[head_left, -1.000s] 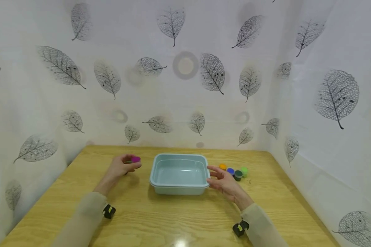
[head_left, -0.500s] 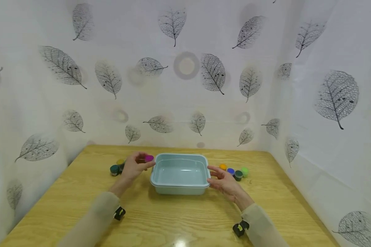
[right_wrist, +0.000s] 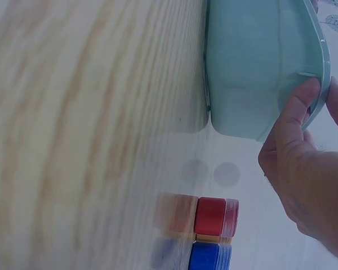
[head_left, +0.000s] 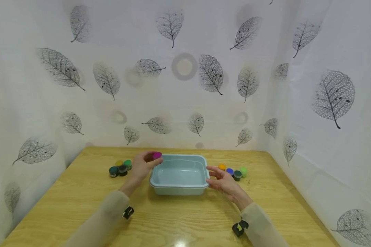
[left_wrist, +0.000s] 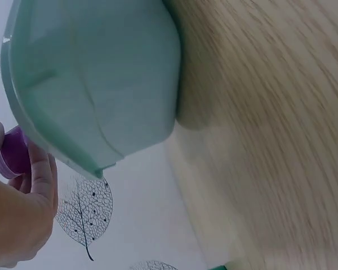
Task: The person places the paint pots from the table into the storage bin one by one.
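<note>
My left hand (head_left: 141, 166) pinches a small purple jar (head_left: 157, 155) between thumb and fingers, raised over the left rim of a pale blue-green plastic tub (head_left: 180, 190). In the left wrist view the purple jar (left_wrist: 14, 152) is just beyond the tub's lip, my fingers curled around its side. The tub sits on the table with nothing visible in it. On its right side, my right hand (head_left: 225, 185) holds the rim. The right wrist view has the thumb (right_wrist: 302, 97) below the lip and a finger over it.
Left of the tub stand several small jars, teal (head_left: 113, 172), black (head_left: 122, 170), yellow and green (head_left: 127, 164). Behind my right hand are orange (head_left: 221, 167), blue, dark green (head_left: 237, 175) and light green ones. A red jar (right_wrist: 210, 216) shows in the right wrist view. Leaf-patterned curtains surround the wooden table.
My left hand has carried the purple jar rightward from the left jar group to the tub's rim, uncovering the jars behind it. The right hand keeps its place on the tub.
</note>
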